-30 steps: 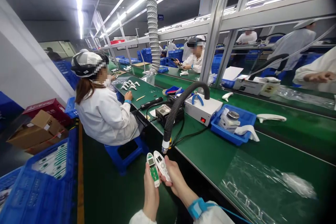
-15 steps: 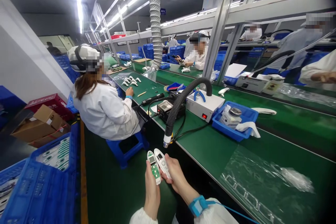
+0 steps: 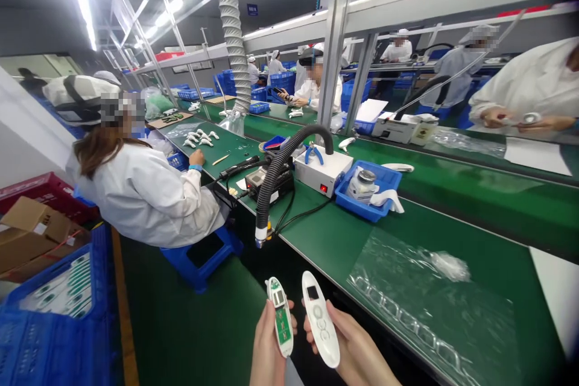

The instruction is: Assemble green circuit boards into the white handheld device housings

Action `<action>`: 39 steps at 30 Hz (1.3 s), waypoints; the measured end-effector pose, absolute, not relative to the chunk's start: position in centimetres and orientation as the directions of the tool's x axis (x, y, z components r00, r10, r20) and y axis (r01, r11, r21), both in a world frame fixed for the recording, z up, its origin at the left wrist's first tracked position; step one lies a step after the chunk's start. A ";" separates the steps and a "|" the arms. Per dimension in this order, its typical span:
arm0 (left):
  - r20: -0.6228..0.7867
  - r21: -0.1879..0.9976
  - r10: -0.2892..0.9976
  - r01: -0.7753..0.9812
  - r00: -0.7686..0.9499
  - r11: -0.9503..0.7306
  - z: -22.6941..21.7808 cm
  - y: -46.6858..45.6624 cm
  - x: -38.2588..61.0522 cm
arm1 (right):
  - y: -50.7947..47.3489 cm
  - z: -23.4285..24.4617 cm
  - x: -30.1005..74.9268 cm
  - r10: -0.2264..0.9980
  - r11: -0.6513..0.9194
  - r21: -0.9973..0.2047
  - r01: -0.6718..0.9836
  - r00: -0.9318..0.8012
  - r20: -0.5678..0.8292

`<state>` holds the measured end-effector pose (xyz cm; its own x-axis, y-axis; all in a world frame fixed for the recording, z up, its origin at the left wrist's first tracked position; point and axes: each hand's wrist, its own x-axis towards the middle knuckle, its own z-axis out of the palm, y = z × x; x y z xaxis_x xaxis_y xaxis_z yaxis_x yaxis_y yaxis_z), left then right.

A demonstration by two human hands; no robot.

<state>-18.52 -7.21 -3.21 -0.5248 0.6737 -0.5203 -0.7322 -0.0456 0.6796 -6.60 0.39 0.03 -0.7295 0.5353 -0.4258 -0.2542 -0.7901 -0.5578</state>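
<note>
In my left hand (image 3: 266,335), fingers closed round its sides, is a white handset half with a green circuit board (image 3: 281,318) inside, its open face up. My right hand (image 3: 350,338) grips a long white front cover (image 3: 320,319) with a dark display window and round buttons. The two pieces stand side by side with a gap between them, both tilted upright just off the bench's near edge. Above them hangs the nozzle of a black flexible hose (image 3: 261,223), touching neither piece.
On the green bench (image 3: 316,232) stand a white box (image 3: 312,172) with blue pliers on top and a blue tray (image 3: 362,208) holding a jar. A clear plastic bag (image 3: 420,295) lies to the right. A co-worker (image 3: 149,187) sits at left, near blue crates (image 3: 54,344).
My hands have moved apart, separating the cover from the board half, and both pieces are lower and further right. The view has turned to the right.
</note>
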 end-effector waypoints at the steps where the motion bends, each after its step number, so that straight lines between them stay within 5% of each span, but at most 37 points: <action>1: -0.516 0.675 0.689 -0.737 -0.509 -0.039 -2.8 -7.2 -18.3 | 0.3 0.3 -6.0 0.540 -0.786 -0.562 -0.258 -0.728 -0.422; 8: -0.469 0.684 0.735 -0.728 -0.489 -0.047 0.0 -6.7 -16.5 | 0.6 0.6 -3.5 0.580 -0.749 -0.600 -0.281 -0.716 -0.389; 16: -0.311 0.841 0.792 -0.540 -0.526 -0.028 0.8 -4.8 -13.3 | 0.9 0.5 -2.2 0.708 -0.348 -0.927 -0.142 -0.688 -0.160; 30: -0.284 0.886 0.794 -0.465 -0.538 0.002 -0.5 -3.0 -10.2 | 0.6 0.7 -0.1 0.755 -0.215 -0.968 -0.128 -0.650 -0.082; 39: -0.382 0.841 0.847 -0.520 -0.370 0.152 -0.7 -2.8 -7.9 | 1.6 0.6 4.2 0.842 0.093 -0.991 0.094 -0.539 0.028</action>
